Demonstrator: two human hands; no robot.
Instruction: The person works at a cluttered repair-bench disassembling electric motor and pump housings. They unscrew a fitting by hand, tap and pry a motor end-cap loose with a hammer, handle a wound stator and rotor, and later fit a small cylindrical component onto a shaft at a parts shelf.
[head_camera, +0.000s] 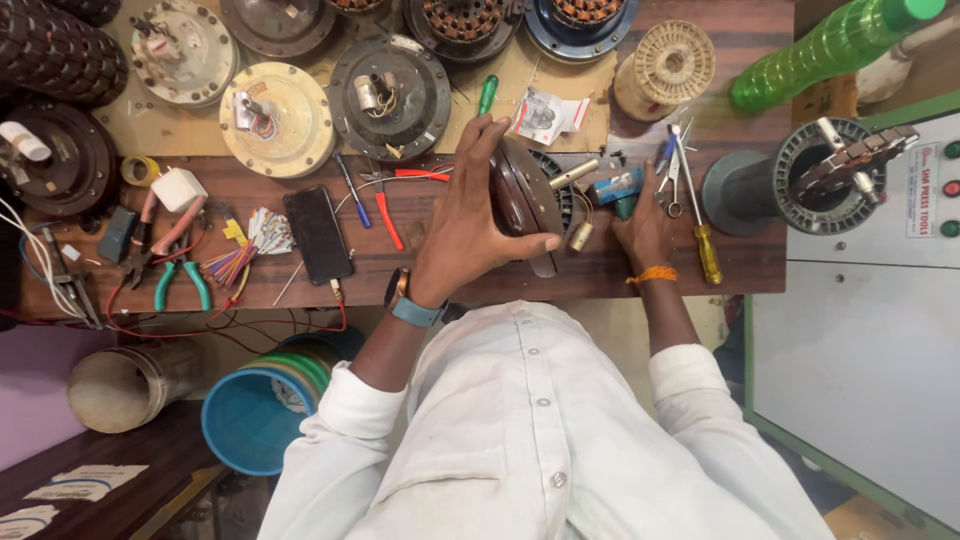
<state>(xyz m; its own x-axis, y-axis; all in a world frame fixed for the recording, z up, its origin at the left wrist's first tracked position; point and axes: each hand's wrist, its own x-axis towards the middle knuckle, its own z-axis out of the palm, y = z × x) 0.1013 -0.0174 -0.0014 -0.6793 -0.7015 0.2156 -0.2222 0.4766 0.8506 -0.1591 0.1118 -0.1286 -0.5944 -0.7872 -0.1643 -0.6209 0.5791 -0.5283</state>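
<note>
At the far left of the wooden table (420, 275), a dark round motor housing (55, 160) sits beside a white plug adapter (178, 187), with green-handled pliers (180, 280) and a fanned bundle of coloured wires (245, 255) near the front edge. A black phone (318, 235) lies flat just right of the wires. Behind these, on a sheet of cardboard (500, 90), rest a cream motor cover (277, 118) and a dark grey motor cover (390, 97). A red-handled tool (388, 215) lies between the phone and the left hand (465, 225). The left hand, wearing a wristwatch (408, 300), is wrapped around a dark brown fan motor body (525, 195), fingers over the top and thumb along the lower rim, holding it on edge on the table near the front centre. Just right of the motor body, the right hand (640, 225), with an orange thread (652, 274) at the wrist, grips a small blue-green item (622, 192); what that item is cannot be told. Scissors (672, 165) and a yellow-handled screwdriver (705, 245) lie just beyond this hand. Further right stand a grey stator core on a stand (800, 180) and a green plastic bottle (830, 50). Below the table, left, is a blue bucket (250, 415).
</note>
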